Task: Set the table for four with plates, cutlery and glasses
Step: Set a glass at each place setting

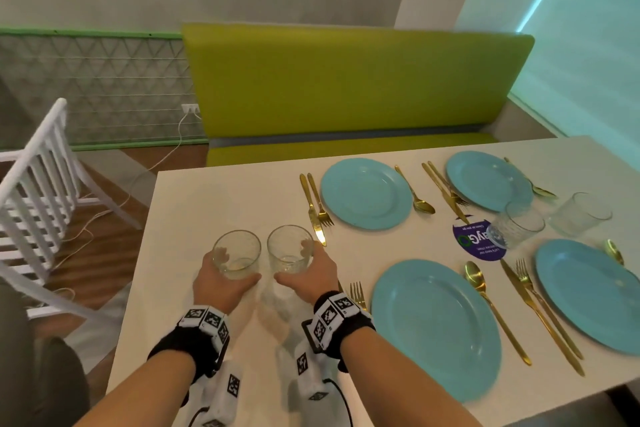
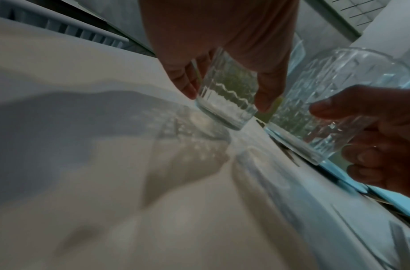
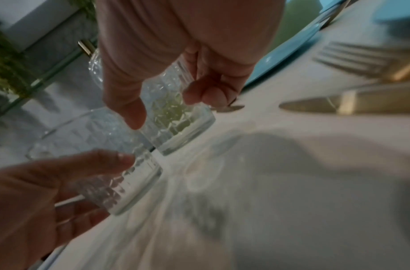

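My left hand (image 1: pixel 221 282) grips a clear cut-glass tumbler (image 1: pixel 236 253) and my right hand (image 1: pixel 309 274) grips a second tumbler (image 1: pixel 290 248) right beside it, both upright over the white table (image 1: pixel 194 204). In the left wrist view the left tumbler (image 2: pixel 224 102) sits between thumb and fingers, its base just above the tabletop. In the right wrist view the right tumbler (image 3: pixel 176 118) is held the same way. Four blue plates, such as the near plate (image 1: pixel 434 326) and the far plate (image 1: pixel 366 193), lie with gold cutlery (image 1: pixel 316 208) beside them.
Two more tumblers (image 1: pixel 519 224) (image 1: pixel 580 213) stand between the right-hand plates, next to a round purple sticker (image 1: pixel 474 244). A green bench (image 1: pixel 346 87) runs behind the table. A white chair (image 1: pixel 38 180) stands left, with cables on the floor.
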`<state>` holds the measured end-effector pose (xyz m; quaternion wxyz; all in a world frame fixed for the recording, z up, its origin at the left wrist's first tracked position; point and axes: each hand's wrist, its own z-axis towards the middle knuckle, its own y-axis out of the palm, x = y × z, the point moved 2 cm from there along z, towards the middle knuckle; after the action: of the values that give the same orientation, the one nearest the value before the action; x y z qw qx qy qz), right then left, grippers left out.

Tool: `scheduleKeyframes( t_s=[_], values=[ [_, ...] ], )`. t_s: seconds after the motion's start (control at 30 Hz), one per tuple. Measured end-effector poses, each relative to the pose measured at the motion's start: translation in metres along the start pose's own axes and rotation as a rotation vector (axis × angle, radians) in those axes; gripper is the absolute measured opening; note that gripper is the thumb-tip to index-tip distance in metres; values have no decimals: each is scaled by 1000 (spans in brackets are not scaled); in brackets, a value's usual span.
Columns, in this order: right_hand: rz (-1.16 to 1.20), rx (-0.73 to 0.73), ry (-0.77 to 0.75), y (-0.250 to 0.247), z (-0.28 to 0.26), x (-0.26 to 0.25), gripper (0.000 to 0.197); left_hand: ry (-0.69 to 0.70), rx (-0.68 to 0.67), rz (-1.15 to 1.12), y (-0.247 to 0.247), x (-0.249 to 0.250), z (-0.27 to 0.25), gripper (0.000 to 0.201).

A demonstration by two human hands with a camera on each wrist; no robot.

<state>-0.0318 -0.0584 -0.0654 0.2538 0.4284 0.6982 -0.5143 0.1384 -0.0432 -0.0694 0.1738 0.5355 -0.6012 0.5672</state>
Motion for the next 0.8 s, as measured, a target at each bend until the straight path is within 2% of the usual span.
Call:
scheduleKeyframes(
  t_s=[0.17, 0.47, 0.67, 0.8],
  values=[
    [73, 172, 30, -68, 7, 4, 75, 86, -69, 14, 30, 38, -4, 80],
    [33, 474, 314, -197, 24, 64, 78, 173, -212, 73, 103, 89, -22, 85],
    [-84, 542, 430, -233, 40, 101, 85, 180, -248, 101, 138, 100, -28, 85],
    [-220, 502, 463, -240, 49, 112, 89, 168, -271, 124, 155, 103, -30, 86]
  ],
)
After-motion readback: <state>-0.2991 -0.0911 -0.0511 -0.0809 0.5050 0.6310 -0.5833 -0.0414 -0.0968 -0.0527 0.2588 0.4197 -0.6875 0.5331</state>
